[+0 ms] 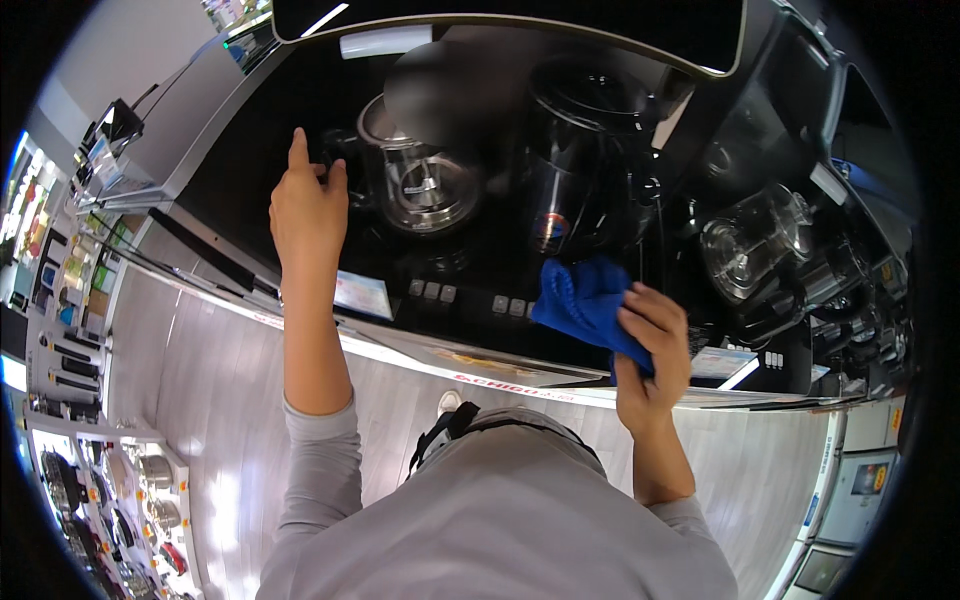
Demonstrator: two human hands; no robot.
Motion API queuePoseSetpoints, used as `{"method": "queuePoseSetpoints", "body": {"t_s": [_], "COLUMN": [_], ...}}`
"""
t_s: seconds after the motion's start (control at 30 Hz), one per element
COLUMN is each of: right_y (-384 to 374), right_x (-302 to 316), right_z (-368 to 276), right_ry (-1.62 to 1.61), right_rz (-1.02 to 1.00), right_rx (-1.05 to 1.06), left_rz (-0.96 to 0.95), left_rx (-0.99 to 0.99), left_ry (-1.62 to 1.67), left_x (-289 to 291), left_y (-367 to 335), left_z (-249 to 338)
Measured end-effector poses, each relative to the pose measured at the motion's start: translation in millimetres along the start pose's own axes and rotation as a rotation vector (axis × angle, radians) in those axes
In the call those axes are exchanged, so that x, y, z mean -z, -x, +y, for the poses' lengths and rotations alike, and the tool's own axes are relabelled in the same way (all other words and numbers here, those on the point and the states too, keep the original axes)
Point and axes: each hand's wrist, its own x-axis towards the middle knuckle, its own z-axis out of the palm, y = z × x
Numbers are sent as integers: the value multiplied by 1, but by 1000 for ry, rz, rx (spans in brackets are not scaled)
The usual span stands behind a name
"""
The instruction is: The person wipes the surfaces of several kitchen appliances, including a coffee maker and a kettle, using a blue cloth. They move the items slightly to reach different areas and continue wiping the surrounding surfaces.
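Observation:
My left hand point(308, 205) is over the black glossy counter point(235, 165), one finger stretched forward and the thumb apart; its other fingers partly curl out of sight. It is beside the dark handle of a clear glass kettle point(425, 195) with a metal rim, and whether it touches the handle is unclear. In my right hand point(655, 345) is a bunched blue cloth point(590, 305), at the counter's front edge. A tall black pitcher-like vessel point(575, 150) stands just beyond the cloth. Part of the kettle's top is hidden by a grey blur.
More glass pots point(755, 245) stand to the right on the counter. A card point(362, 294) lies near the front edge by my left wrist. A dark panel point(520, 25) rises at the back. Shelves of cookware point(110, 510) are at the lower left.

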Motion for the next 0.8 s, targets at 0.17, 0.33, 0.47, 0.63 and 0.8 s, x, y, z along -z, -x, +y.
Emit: {"method": "queuePoseSetpoints", "body": {"t_s": [0.17, 0.33, 0.47, 0.63, 0.8], "right_y": [-51, -114, -143, -155, -140], "right_x": [33, 27, 8, 8, 43], "right_z": [-11, -3, 17, 45, 64], "right_ry": [213, 283, 385, 497, 846], "right_rz": [349, -18, -52, 43, 18], "right_rx": [230, 287, 351, 262, -11], "left_rz": [266, -279, -415, -472, -350], "left_rx": [-322, -423, -324, -175, -249], "left_ry": [154, 681, 925, 980, 884], "left_x": [7, -7, -43, -49, -60], "left_y": [42, 105, 130, 137, 141], "left_z": [51, 118, 144, 157, 157]}}
